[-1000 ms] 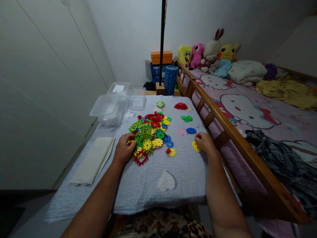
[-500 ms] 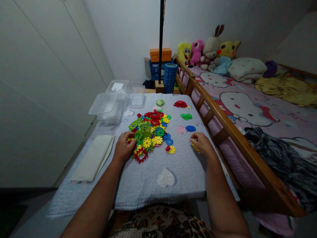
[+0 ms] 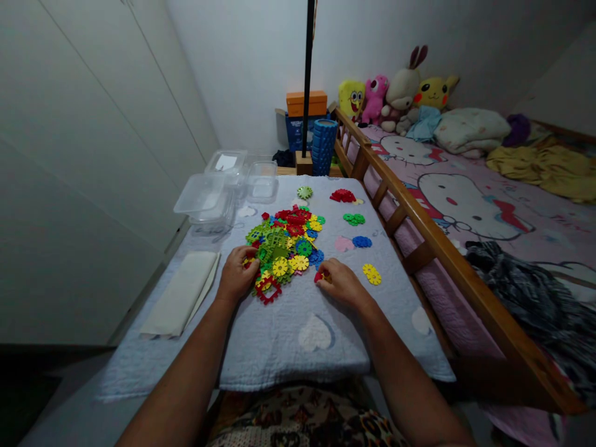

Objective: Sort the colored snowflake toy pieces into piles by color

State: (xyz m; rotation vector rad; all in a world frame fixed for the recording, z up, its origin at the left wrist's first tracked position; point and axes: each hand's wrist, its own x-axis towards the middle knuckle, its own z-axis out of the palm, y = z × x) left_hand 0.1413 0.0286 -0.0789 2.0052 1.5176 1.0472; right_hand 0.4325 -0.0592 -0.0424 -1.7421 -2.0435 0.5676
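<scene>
A mixed heap of plastic interlocking pieces (image 3: 274,245), green, red, yellow and blue, lies mid-table. My left hand (image 3: 238,273) rests against its left edge, fingers curled; whatever they hold is hidden. To the right of the heap, my right hand (image 3: 339,282) pinches at a yellow flower-shaped disc (image 3: 325,277), mostly covered by the fingers. A small red piece (image 3: 318,277) shows by the fingertips. Along the right side lie separate groups: yellow discs (image 3: 372,274), blue discs (image 3: 362,241), green discs (image 3: 354,219) and red pieces (image 3: 343,195). A light green piece (image 3: 304,192) lies behind the heap.
Clear plastic containers (image 3: 205,208) stand at the table's back left. A folded cream cloth (image 3: 179,295) lies at the left. The wooden bed rail (image 3: 403,217) runs along the right edge. Behind the table are a black pole (image 3: 307,81) and a blue foam roller (image 3: 323,149).
My right hand has moved left from the yellow discs at the right to the yellow disc and red piece near the heap. My left hand stays by the heap. The view has shifted slightly.
</scene>
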